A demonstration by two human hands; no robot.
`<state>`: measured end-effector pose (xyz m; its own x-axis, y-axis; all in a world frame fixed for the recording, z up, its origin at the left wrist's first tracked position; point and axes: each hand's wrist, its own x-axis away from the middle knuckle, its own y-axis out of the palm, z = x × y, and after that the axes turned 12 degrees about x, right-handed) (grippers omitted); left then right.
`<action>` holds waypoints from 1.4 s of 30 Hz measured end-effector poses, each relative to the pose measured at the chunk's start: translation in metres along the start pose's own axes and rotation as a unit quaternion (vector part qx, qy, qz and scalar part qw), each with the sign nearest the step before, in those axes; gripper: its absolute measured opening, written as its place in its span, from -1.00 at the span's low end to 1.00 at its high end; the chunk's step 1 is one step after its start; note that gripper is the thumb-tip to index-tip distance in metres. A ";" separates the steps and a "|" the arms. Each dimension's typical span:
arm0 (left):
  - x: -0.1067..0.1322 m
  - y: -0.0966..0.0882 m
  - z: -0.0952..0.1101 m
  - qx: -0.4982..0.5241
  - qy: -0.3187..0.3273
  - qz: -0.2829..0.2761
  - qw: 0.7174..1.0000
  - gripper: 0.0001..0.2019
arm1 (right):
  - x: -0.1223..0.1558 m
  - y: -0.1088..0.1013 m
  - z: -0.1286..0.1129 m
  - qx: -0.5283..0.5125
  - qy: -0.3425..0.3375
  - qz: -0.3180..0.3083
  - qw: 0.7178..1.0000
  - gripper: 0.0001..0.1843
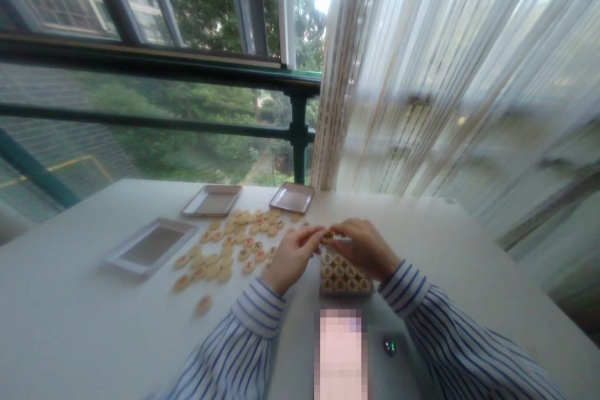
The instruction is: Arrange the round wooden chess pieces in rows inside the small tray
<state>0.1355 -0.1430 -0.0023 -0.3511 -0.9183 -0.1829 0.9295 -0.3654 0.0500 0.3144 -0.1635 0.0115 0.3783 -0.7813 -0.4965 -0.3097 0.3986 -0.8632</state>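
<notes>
At far left on the table [60, 300], a shallow tray [154, 245] lies near the loose pieces [239, 239]; what it holds, if anything, is too blurred to tell. Beyond it sits a second tray [214, 200]. The loose pieces spread in a patch to the right, some plain side up, some with red or dark marks too soft to read. One stray piece [203, 305] lies nearer the viewer, apart from the rest. The left hand [291, 257] covers the right edge of the patch. Its thumb and fingers are drawn nearly together, tips against the left edge of a dark-marked piece [327, 235]; I cannot tell whether they grip it or only touch it. A third tray [292, 198] lies behind that hand.

The marked piece is at the far left end of the box [347, 293]; its height above it is hard to judge. The box holds rows of pieces, the nearest row four across. The right hand [365, 249] reaches over the box, hiding its far right part; its thumb and forefinger are pinched on the marked piece, the remaining fingers partly hidden. Below the box, a pixelated patch blots out something, cut off by the lower edge. Right of it, a dark oval thing [389, 345] shows a green light.
</notes>
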 end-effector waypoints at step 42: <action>0.006 0.006 -0.046 0.034 -0.039 0.083 0.995 -0.64 | -0.004 0.028 0.008 -0.081 0.096 -0.056 0.990 -0.73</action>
<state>0.1446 -0.1434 -0.0483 -0.2041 -0.9748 -0.0895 0.9666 -0.2152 0.1395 0.3112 -0.1461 -0.0112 0.2491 -0.8994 -0.3591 -0.4171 0.2350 -0.8779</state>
